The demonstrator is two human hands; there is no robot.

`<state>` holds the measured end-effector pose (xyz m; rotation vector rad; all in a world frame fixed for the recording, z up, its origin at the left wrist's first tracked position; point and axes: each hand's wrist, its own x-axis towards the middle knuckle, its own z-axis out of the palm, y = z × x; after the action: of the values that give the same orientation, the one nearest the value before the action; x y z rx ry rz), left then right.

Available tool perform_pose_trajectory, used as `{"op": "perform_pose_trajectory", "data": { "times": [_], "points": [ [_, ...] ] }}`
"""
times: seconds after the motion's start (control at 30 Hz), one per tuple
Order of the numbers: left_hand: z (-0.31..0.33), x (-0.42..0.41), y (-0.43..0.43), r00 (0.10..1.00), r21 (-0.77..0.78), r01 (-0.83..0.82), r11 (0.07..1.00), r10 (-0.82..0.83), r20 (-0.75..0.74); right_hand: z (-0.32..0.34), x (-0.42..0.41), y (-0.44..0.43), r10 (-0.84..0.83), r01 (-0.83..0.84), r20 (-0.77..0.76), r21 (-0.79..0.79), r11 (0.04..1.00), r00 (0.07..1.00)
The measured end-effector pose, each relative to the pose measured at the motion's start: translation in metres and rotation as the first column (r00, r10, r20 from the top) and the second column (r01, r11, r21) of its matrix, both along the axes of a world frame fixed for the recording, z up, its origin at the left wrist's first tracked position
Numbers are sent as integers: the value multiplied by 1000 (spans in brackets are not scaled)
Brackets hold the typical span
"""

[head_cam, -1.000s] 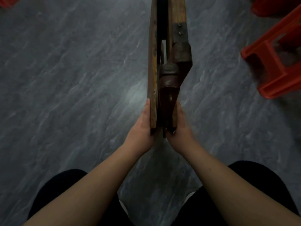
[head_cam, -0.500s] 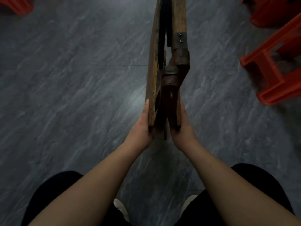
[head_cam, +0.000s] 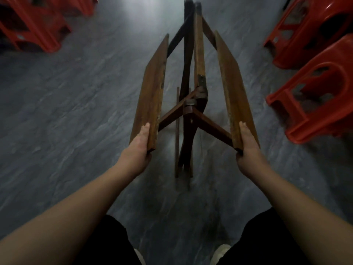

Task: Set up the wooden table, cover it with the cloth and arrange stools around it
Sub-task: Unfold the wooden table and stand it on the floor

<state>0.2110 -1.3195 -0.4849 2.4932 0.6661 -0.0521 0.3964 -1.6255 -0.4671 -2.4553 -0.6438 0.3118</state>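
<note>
Wooden table (head_cam: 152, 88) half-unfolded, flat leaves splayed; left hand (head_cam: 138, 148) and right hand (head_cam: 248, 150) each grip a leaf end. Red plastic stools (head_cam: 315, 119) at two o'clock.

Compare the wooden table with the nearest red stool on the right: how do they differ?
The wooden table is brown and partly unfolded, panels splayed; the stool is red moulded plastic in one piece. The table is gripped by the left hand and right hand; the stool is untouched. Both are on the grey floor.
</note>
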Motion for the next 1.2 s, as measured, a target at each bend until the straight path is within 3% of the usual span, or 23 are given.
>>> {"op": "perform_pose_trajectory", "data": {
  "times": [0.33,0.57,1.03,1.2],
  "points": [
    [47,-6,47,987,34,20,999,-15,-161,44,11,-9,54,-50,59,-68,996,997],
    [93,9,67,958,187,68,980,-12,-286,80,22,3,70,-42,125,-213,976,990],
    [149,-2,78,916,407,100,908,76,-394,123,31,51,209,-83,202,-497,864,957],
    [177,1,77,901,462,184,868,39,-432,131,25,55,213,-67,193,-573,817,958]
  ]
}}
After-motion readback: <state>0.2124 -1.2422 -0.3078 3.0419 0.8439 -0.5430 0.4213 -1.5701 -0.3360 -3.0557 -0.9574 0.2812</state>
